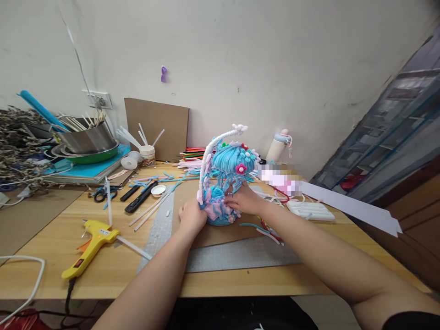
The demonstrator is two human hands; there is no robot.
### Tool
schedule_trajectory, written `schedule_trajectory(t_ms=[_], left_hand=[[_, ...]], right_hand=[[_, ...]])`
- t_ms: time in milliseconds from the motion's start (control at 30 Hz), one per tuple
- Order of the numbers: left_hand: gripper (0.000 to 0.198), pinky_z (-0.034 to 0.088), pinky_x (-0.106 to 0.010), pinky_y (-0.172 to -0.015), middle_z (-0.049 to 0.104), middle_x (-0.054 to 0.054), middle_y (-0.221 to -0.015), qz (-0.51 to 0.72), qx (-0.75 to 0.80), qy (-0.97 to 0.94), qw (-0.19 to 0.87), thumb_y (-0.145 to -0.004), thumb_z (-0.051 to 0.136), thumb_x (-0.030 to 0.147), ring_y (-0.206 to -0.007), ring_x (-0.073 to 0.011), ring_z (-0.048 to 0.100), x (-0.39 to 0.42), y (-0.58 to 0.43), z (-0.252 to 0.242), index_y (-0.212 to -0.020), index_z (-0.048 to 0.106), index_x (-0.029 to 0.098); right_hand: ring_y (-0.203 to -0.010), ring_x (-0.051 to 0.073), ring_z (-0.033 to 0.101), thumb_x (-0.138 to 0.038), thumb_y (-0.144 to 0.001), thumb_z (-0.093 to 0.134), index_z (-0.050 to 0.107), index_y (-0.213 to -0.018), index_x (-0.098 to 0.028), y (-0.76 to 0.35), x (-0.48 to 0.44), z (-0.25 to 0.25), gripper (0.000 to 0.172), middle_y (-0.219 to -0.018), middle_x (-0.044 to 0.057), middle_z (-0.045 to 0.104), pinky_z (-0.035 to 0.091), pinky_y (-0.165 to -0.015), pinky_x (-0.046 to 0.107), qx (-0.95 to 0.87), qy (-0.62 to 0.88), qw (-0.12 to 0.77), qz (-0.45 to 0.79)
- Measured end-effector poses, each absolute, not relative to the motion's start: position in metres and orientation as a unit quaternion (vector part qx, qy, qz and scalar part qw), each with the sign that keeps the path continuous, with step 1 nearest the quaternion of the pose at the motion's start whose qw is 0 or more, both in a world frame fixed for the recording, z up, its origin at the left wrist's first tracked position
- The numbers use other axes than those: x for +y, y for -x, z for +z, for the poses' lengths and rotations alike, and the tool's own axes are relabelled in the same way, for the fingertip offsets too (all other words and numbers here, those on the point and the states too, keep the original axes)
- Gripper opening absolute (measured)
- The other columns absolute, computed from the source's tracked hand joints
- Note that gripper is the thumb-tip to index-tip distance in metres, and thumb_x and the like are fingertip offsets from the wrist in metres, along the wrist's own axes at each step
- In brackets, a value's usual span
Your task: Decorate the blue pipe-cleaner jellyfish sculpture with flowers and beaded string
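A pipe-cleaner jellyfish ornament (233,159) stands upright in front of me, with a blue domed top, small flowers and wavy blue tentacles. A white fuzzy stem (205,167) arches up its left side from the blue and pink base (220,213). My left hand (193,214) is closed against the left side of the base, its fingertips partly hidden. On the right, my right hand (245,199) reaches in under the dome, fingers bent onto the ornament between the tentacles and the base. Beneath it lie brown cardboard (195,238) and a grey cutting mat (240,259).
A yellow glue gun (92,245) lies at left with its cord hanging off the edge. Nearby are a black utility knife (140,197), scissors (101,193) and a white lid (158,190). Behind stand a tub of glue sticks (147,153), a steel pot (87,137) and a bottle (277,146).
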State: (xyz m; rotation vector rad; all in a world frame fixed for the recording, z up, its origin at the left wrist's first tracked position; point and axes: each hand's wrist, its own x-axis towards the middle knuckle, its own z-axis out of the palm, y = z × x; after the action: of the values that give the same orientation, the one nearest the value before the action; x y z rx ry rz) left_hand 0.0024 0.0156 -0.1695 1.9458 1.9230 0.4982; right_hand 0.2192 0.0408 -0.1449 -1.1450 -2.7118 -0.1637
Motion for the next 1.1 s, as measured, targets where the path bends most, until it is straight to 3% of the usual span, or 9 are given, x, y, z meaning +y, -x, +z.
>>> schedule_trajectory(t_ms=[167,500,633,833,1000,1100], left_hand=[[0.048,0.036,-0.047,-0.098,0.064,-0.008,-0.122,0.177,0.680,-0.688,0.179,-0.077,0.051,0.023,-0.119,-0.0299,0.054,0.016,-0.002,-0.170,-0.124,0.055,0.030],[0.045,0.036,-0.047,-0.098,0.064,-0.008,-0.123,0.178,0.680,-0.687,0.183,-0.080,0.050,0.028,-0.119,-0.0306,0.053,0.017,-0.003,-0.172,-0.125,0.055,0.031],[0.046,0.037,-0.048,-0.098,0.064,-0.007,-0.123,0.183,0.678,-0.688,0.182,-0.080,0.050,0.028,-0.119,-0.0310,0.053,0.017,-0.002,-0.172,-0.125,0.055,0.032],[0.047,0.036,-0.051,-0.098,0.064,-0.008,-0.122,0.196,0.673,-0.690,0.181,-0.079,0.050,0.027,-0.119,-0.0320,0.053,0.017,-0.001,-0.174,-0.126,0.054,0.032],[0.048,0.035,-0.051,-0.099,0.063,-0.008,-0.123,0.204,0.671,-0.687,0.189,-0.078,0.050,0.024,-0.121,-0.0314,0.052,0.017,-0.002,-0.174,-0.125,0.054,0.033],[0.047,0.034,-0.051,-0.100,0.064,-0.009,-0.122,0.203,0.674,-0.682,0.198,-0.077,0.051,0.022,-0.121,-0.0319,0.052,0.017,-0.003,-0.171,-0.123,0.057,0.031]], right_hand=[[-0.113,0.026,0.055,-0.029,-0.091,0.051,0.074,-0.096,-0.031,-0.222,0.037,-0.151,0.024,-0.110,0.001,0.071,0.025,-0.102,0.042,-0.916,0.386,0.101,-0.045],[-0.118,0.028,0.049,-0.021,-0.090,0.046,0.074,-0.098,-0.029,-0.221,0.033,-0.164,0.030,-0.120,0.003,0.066,0.023,-0.100,0.044,-0.902,0.409,0.121,-0.059],[-0.115,0.026,0.051,-0.027,-0.091,0.050,0.074,-0.097,-0.032,-0.225,0.035,-0.161,0.026,-0.115,0.001,0.069,0.020,-0.101,0.044,-0.896,0.424,0.130,-0.039],[-0.107,0.025,0.052,-0.025,-0.092,0.048,0.074,-0.100,-0.029,-0.234,0.039,-0.163,0.027,-0.112,0.006,0.068,0.021,-0.096,0.044,-0.855,0.488,0.173,-0.041],[-0.111,0.025,0.050,-0.010,-0.084,0.048,0.072,-0.105,-0.034,-0.232,0.035,-0.172,0.041,-0.119,0.005,0.066,0.019,-0.100,0.046,-0.854,0.492,0.167,-0.040],[-0.117,0.026,0.048,-0.006,-0.077,0.050,0.075,-0.096,-0.032,-0.231,0.035,-0.176,0.041,-0.120,0.003,0.065,0.016,-0.104,0.047,-0.825,0.518,0.224,0.038]])
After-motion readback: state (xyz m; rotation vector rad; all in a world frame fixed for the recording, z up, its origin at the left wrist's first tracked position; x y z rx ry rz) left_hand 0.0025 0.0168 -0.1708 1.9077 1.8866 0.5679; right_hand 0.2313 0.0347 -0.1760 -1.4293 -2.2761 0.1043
